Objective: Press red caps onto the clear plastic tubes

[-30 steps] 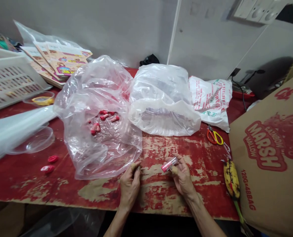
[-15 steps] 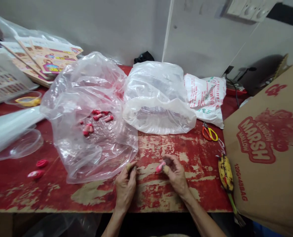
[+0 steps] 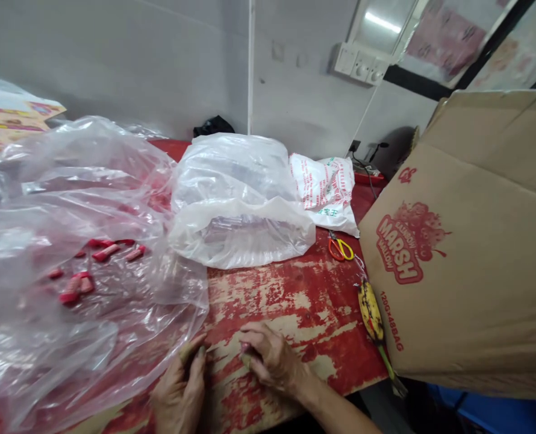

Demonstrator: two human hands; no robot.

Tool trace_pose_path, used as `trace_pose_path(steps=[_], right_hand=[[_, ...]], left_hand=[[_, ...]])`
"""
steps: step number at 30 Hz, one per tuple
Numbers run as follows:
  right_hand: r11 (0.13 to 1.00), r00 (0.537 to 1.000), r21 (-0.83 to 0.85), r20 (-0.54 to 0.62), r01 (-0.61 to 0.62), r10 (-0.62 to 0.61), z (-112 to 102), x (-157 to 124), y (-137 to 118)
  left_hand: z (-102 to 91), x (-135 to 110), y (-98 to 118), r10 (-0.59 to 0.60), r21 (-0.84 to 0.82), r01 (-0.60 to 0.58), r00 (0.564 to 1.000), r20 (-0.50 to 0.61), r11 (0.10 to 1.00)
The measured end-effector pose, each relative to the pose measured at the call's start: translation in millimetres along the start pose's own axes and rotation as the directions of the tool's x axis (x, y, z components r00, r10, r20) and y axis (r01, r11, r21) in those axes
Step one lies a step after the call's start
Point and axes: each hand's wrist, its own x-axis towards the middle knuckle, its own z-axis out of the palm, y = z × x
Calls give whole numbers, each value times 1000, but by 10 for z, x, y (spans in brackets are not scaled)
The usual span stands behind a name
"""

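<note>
My right hand [image 3: 272, 358] is closed over the worn red table, its fingertips pinching a small pink-and-red piece [image 3: 246, 348] that they mostly hide. To its left, my left hand [image 3: 182, 383] rests near the bag's edge with thumb and forefinger slightly apart. I see nothing between them. A large clear plastic bag [image 3: 159, 313] spreads across the table's left side, beyond my left hand. On or inside it, I cannot tell which, are several small pink-and-red pieces [image 3: 106, 252].
Behind my hands lies a whitish plastic bag [image 3: 245, 235], beside a white printed packet [image 3: 326, 187]. Scissors [image 3: 340, 248] and a spotted banana [image 3: 370, 310] lie by a large cardboard box [image 3: 467, 259] on the right. Printed cards [image 3: 15, 120] stand at far left.
The view has turned right and tilted, so the table's things appear farther left and more of the box shows. The piece in my right hand is now more covered by the fingers.
</note>
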Motion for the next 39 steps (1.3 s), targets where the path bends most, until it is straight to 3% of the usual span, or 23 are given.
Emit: trace_pose_path(steps=[6, 14, 17, 21, 25, 29, 31, 33, 35, 37, 39], right_hand=[[958, 989, -248, 24, 146, -144, 28, -42, 45], [983, 991, -161, -93, 84, -100, 14, -7, -13], [982, 992, -148, -31, 113, -119, 3, 15, -9], [999, 995, -44, -98, 19, -23, -2, 16, -18], [997, 1000, -79, -21, -2, 0, 12, -10, -12], [987, 985, 29, -72, -157, 159, 35, -40, 11], [969, 972, 97, -30, -227, 231, 40, -39, 17], [887, 929, 291, 24, -359, 368, 33, -28, 14], [675, 848, 568, 79, -471, 525, 15, -9, 7], [424, 779, 775, 136, -468, 612, -7, 8, 1], [230, 741, 879, 184, -418, 646, -22, 21, -5]], left_hand=[[12, 32, -73, 10, 27, -10, 1000, 1, 1000], [16, 14, -104, 106, 72, -105, 994, -6, 992], [13, -19, -8, 138, 54, -137, 990, -16, 989], [11, -68, 97, 159, 6, -158, 987, -16, 987], [10, -103, 133, 141, -27, -141, 990, -18, 990], [16, -117, 141, 150, -49, -151, 989, -19, 987], [19, -119, 139, 152, -53, -153, 988, -19, 987], [20, -121, 135, 154, -49, -155, 988, -15, 987], [18, -127, 134, 162, -44, -163, 987, -13, 986], [16, -135, 138, 169, -43, -169, 986, -17, 985], [18, -141, 145, 169, -46, -170, 985, -24, 984]])
